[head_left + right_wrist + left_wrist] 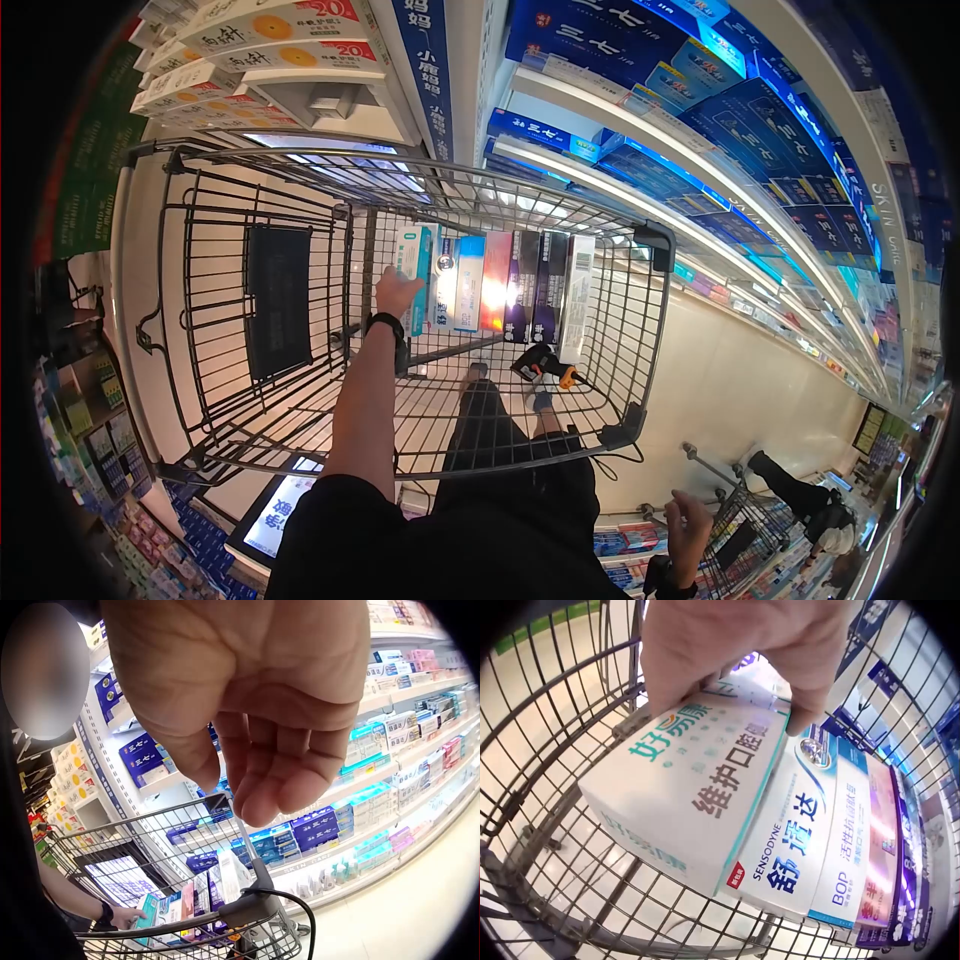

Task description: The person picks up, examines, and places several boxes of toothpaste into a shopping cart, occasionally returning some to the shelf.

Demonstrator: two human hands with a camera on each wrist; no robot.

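Note:
In the left wrist view, my left hand (742,652) pinches a white and teal toothpaste box (675,780) between thumb and fingers. The box stands at the left end of a row of toothpaste boxes in the wire shopping cart (660,300). Directly beside it is a white Sensodyne box (787,825), followed by a white-blue box (847,847), a pink box (877,855) and dark purple boxes (530,280). A tall white box (577,290) ends the row. Outside the cart, my right hand (688,535) hangs with loosely curled fingers and holds nothing.
A black-and-orange device (540,365) shows near the cart's front corner. Shelves of blue boxes (760,130) line the aisle beside the cart, with white boxes (270,30) stacked farther left. Another person (820,510) and a second cart (740,540) are at lower right.

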